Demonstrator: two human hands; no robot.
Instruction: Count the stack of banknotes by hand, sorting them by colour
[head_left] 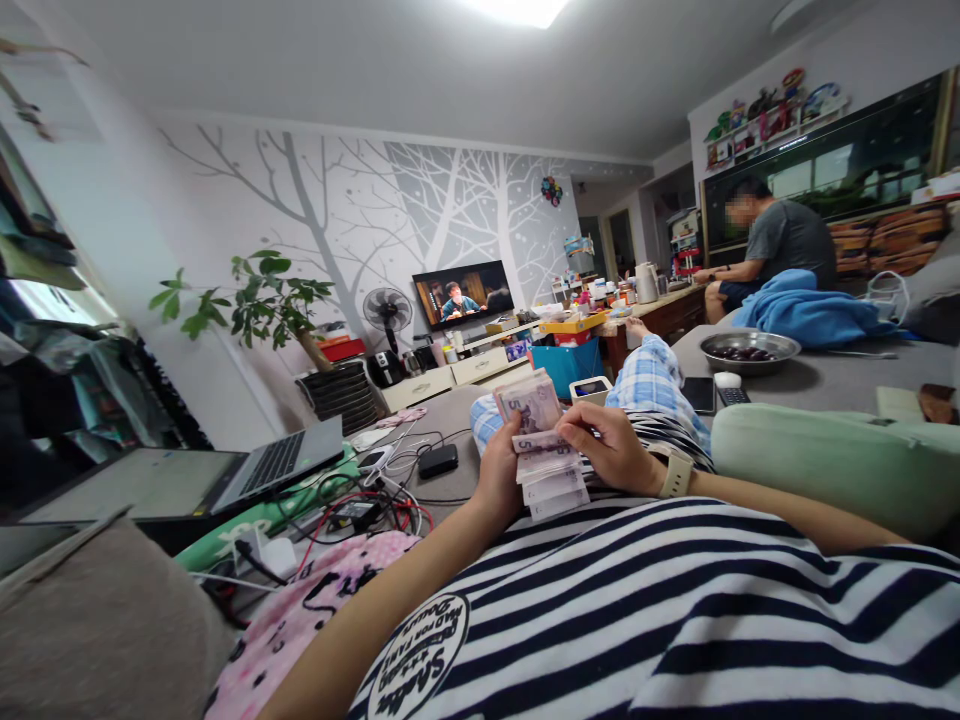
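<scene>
A stack of purple-grey banknotes point(536, 402) marked with a 5 is held above my lap. My left hand point(499, 465) is closed around the stack's left edge, thumb on top. Several notes fan downward toward my striped shirt point(600, 590). At the right edge of the notes my right hand point(611, 447) is closed, thumb and forefinger pinching a note. A watch with a pale band point(676, 474) is on the right wrist. Just beyond the hands a white box-like object with a dark top point(590, 391) rests by my checked trousers point(651, 375).
To the left lie an open laptop point(274, 470), tangled cables and a black box point(437, 461). On the right are a green cushion point(825, 465), a metal bowl of dark fruit point(750, 350) and a remote point(733, 394). Another person point(787, 240) sits at a cluttered table.
</scene>
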